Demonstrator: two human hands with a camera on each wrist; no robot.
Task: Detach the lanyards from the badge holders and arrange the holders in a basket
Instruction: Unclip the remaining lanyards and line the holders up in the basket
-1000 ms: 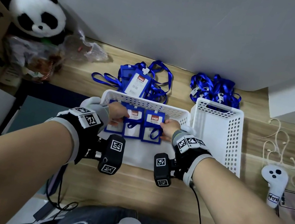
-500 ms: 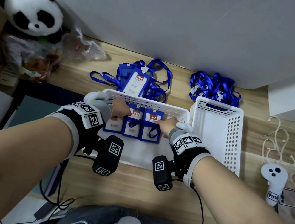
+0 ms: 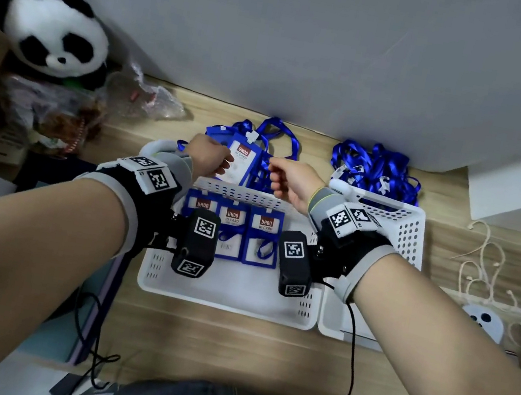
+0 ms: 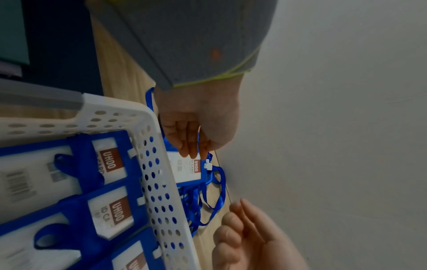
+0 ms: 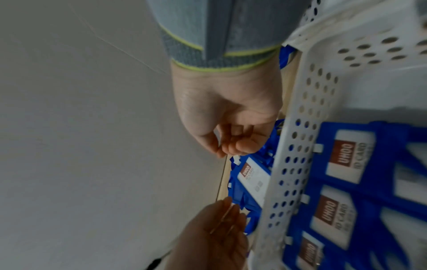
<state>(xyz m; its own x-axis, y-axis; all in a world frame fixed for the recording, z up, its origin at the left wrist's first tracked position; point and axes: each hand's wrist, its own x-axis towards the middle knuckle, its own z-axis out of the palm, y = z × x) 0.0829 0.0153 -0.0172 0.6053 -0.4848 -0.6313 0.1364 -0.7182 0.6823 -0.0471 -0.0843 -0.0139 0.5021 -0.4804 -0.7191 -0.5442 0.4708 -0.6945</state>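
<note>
A white perforated basket [image 3: 228, 292] holds three blue badge holders [image 3: 263, 232] side by side along its far wall. Behind its far rim lies a pile of blue badge holders with lanyards attached; the top holder [image 3: 241, 162] faces up. My left hand [image 3: 223, 163] pinches that holder's left edge between fingers and thumb [image 4: 196, 151]. A lanyard strap [image 4: 219, 182] loops out beside it. My right hand [image 3: 273, 178] hovers just right of the holder, fingers loosely curled and holding nothing [image 5: 228, 149].
A second white basket [image 3: 399, 229] stands to the right, touching the first. Loose blue lanyards [image 3: 375, 169] are heaped behind it by the wall. A panda toy [image 3: 57, 36] and plastic bags sit far left. White cables [image 3: 484, 264] and a controller [image 3: 484, 320] lie right.
Both hands have left the holders in the basket and reached forward over its far rim to the pile. The left hand has taken hold of the top holder.
</note>
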